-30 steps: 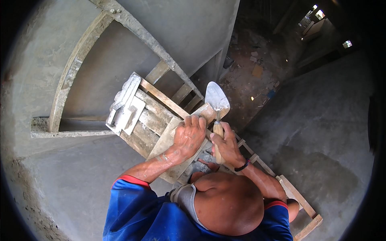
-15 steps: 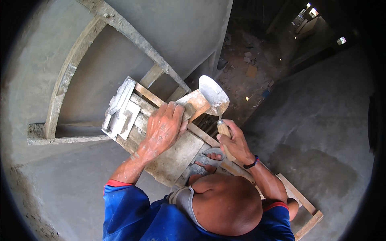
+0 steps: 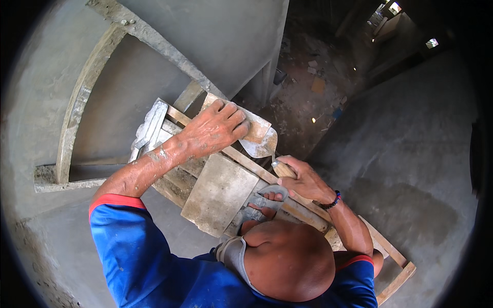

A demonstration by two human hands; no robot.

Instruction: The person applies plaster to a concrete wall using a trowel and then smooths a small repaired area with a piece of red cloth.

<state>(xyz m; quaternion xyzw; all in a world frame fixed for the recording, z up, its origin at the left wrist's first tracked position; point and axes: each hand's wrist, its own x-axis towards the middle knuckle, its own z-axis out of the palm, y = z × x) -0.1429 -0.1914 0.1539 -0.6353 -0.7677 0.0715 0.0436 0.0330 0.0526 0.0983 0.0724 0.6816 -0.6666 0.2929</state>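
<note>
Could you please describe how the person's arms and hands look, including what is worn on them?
The left hand and right hand are ungloved. Pale spatters mark the left forearm. The right wrist wears a dark bracelet with coloured touches. The blue short sleeves end in red trim.

A pale-smeared, wooden-handled trowel [image 3: 266, 146] overlaps a smeared wooden float [image 3: 258, 128].

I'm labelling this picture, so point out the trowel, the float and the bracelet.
Trowel [image 3: 265, 146]: head view, on its blade.
Float [image 3: 256, 132]: head view, on its board.
Bracelet [image 3: 333, 200]: head view, on its band.
</note>
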